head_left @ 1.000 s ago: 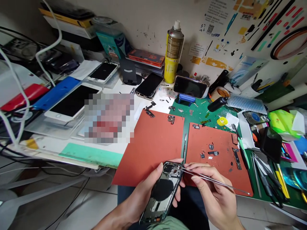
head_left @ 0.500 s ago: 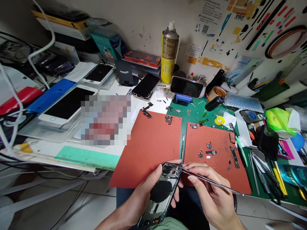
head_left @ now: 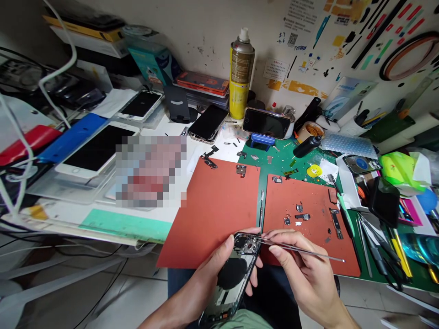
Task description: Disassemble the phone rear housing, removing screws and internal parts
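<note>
An opened phone housing (head_left: 230, 278) is tilted in my left hand (head_left: 217, 260), with the thumb along its left edge and fingertips showing at its right edge. My right hand (head_left: 305, 269) pinches thin metal tweezers (head_left: 302, 250). Their tips are at the upper right corner of the housing, by the camera opening. Whether the tips hold anything is too small to tell. Beyond the hands lie a left red mat (head_left: 219, 205) and a right red mat (head_left: 315, 196). Small phone parts (head_left: 302, 217) rest on the right mat.
A metal pry tool (head_left: 262, 208) lies between the mats. Several hand tools (head_left: 377, 251) crowd the right side. A spray can (head_left: 241, 75) and a propped phone (head_left: 266, 123) stand behind. Left are a white phone (head_left: 98, 151) and a green ruler strip (head_left: 123, 225).
The outer end of the tweezers has swung upward and slightly left, and my right hand has shifted a little upward. My left hand keeps its hold on the housing.
</note>
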`<state>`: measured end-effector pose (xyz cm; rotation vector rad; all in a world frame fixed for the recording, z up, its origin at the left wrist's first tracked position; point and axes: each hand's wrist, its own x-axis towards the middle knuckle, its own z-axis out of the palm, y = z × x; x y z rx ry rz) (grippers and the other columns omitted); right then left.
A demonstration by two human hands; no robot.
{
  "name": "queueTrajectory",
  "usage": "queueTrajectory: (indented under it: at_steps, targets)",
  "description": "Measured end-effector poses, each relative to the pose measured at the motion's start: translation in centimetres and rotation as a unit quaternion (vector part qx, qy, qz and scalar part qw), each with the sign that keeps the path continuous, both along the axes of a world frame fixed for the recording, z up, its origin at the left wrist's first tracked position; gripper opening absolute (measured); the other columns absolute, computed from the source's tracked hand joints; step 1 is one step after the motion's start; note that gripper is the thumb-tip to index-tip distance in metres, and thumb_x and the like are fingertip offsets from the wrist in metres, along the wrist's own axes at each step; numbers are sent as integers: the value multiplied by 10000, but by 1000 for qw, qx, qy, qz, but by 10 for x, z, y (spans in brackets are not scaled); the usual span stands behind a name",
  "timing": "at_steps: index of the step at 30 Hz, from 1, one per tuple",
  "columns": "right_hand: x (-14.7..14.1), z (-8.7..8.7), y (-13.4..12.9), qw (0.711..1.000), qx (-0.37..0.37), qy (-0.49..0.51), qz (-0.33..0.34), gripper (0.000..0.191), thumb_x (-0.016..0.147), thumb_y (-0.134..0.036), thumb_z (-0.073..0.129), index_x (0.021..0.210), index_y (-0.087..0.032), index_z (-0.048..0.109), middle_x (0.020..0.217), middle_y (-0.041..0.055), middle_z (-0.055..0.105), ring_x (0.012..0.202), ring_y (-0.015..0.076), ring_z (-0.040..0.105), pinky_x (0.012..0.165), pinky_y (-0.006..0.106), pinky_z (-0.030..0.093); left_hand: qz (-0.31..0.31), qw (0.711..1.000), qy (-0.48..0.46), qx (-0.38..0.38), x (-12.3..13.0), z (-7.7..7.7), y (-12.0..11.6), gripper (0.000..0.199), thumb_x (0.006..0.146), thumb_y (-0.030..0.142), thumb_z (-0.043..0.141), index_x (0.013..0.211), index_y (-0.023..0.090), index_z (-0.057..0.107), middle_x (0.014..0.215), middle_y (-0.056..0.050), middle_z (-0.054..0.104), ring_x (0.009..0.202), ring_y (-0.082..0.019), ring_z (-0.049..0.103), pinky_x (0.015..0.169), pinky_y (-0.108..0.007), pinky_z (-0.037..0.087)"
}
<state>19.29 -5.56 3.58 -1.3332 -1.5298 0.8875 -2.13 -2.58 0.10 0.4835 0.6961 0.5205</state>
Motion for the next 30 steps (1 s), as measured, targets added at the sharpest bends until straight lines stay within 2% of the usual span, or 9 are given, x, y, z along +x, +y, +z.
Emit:
queueTrajectory:
  at_steps: [5, 7, 10, 17, 23, 30]
  targets:
    - [5, 5, 10, 993, -87, 79, 10, 126, 1073, -266, 657, 1100, -257, 781, 1063, 61, 814, 956, 205, 812, 789, 267, 676, -11, 1000, -23, -13, 0, 0, 4, 726, 1076, 672, 414, 1607, 185, 506, 1040, -141, 760, 773, -250, 729, 763, -383, 540]
    - [7, 8, 17, 988, -117, 98, 14, 147, 1067, -327, 677, 1057, -246, 800, 1027, 66, 819, 938, 214, 813, 728, 256, 662, -12, 999, -30, -19, 0, -2, 5, 739, 1079, 671, 389, 1617, 175, 486, 1055, -162, 759, 780, -263, 729, 738, -388, 537]
    - [9, 10, 25, 984, -148, 103, 11, 198, 1048, -392, 709, 994, -234, 815, 971, 56, 803, 904, 200, 799, 723, 246, 643, -13, 999, -35, -21, 0, -3, 5, 723, 1089, 652, 366, 1615, 170, 481, 1067, -176, 756, 788, -268, 728, 723, -387, 540]
    - [11, 6, 31, 978, -157, 132, 19, 229, 1037, -412, 727, 956, -213, 805, 939, 48, 781, 870, 190, 783, 801, 294, 661, -35, 998, -38, -33, -2, 2, 10, 731, 1065, 690, 407, 1603, 203, 496, 1065, -157, 755, 751, -252, 738, 686, -346, 528]
    - [10, 4, 31, 979, -144, 144, 11, 204, 1037, -389, 727, 957, -214, 797, 897, 40, 780, 849, 187, 791, 783, 283, 665, -23, 998, -51, -35, -1, 0, 10, 763, 1065, 690, 397, 1618, 170, 471, 1032, -162, 762, 722, -243, 736, 684, -342, 543]
    - [9, -2, 27, 979, -130, 158, -5, 174, 1044, -356, 720, 976, -221, 807, 945, 49, 798, 894, 202, 812, 830, 298, 678, -35, 998, -44, -43, -3, 1, 11, 755, 1052, 706, 418, 1594, 186, 496, 1060, -162, 763, 742, -249, 753, 664, -321, 528]
